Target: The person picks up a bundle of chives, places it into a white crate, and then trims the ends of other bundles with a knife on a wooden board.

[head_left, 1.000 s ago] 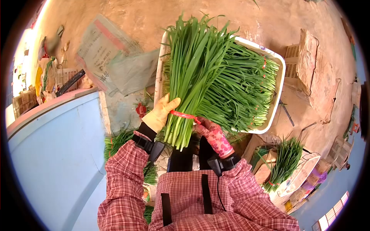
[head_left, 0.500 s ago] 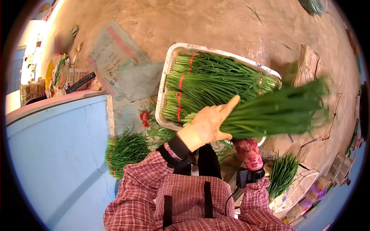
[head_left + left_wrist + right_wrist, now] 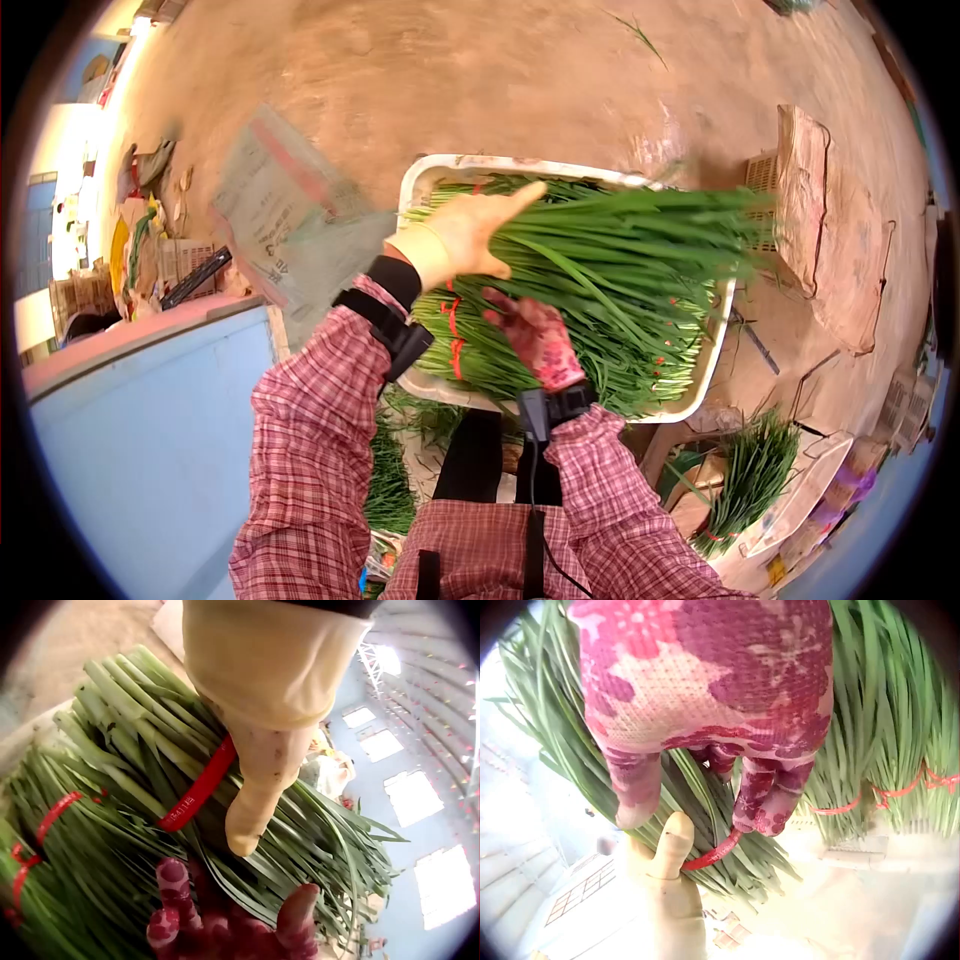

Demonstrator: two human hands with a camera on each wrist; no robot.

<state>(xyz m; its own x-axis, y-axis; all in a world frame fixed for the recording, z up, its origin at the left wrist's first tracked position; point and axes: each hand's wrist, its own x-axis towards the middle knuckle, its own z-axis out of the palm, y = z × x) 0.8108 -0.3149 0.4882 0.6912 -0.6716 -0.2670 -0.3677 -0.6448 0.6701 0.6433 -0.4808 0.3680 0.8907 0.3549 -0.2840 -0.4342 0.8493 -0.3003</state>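
L hand (image 3: 465,235) grips greens bundle (image 3: 630,235) over crate (image 3: 718,345); R hand (image 3: 535,340) loose beside it

Nearest: pink plaid sleeves (image 3: 310,450), w/ a dark strap & cam on each wrist. L hand, in cream glove, holds the bundle at its stem end, thumb & fingers spread wide round it. R hand, in pink patterned glove, sits on the near side, fingers apart & a bit bent, no firm hold; can't tell if they touch the leaves.

Bundle lies roughly level above the crate's contents, stems L, leaf tips R & blurred, reaching past the R rim. Red band (image 3: 201,787) w/ small white print goes round it nr the cut ends, next to L hand's thumb. Can't tell if bundle touches the greens below.

Under it, white plastic crate on floor, packed w/ tied bundles (image 3: 470,345), several w/ red bands at L.

Round about: more greens (image 3: 390,480) by the legs; another tied bunch (image 3: 755,460) R of the crate. Light-blue panel (image 3: 150,430) at L. Past that, flat plastic sack (image 3: 290,210) on brown floor (image 3: 450,80); brown paper (image 3: 805,190) far R. Farthest, bright windows (image 3: 446,889) in L wrist view.
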